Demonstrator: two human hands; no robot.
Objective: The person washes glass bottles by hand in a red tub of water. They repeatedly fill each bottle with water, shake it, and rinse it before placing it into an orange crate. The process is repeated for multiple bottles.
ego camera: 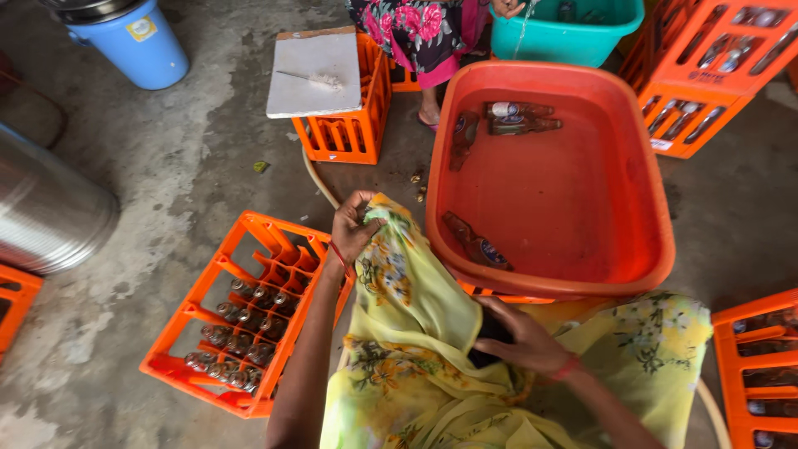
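Observation:
My left hand (353, 229) grips a fold of the yellow flowered cloth (416, 333) that covers my lap, beside the near left edge of the big orange tub (632, 166). My right hand (524, 341) presses down into the same cloth, fingers curled around a dark fold in front of the tub's near rim. Several brown glass bottles (519, 119) lie in water inside the tub. To my left, an orange crate (208, 291) holds several upright bottles.
Another person in flowered dress (424, 33) stands behind the tub by a teal basin (573, 37). Stacked orange crates (706, 75) at right, one (349, 129) topped with a white board, another crate (756, 366) near right. A blue bucket (137, 41) and metal drum (46, 216) at left.

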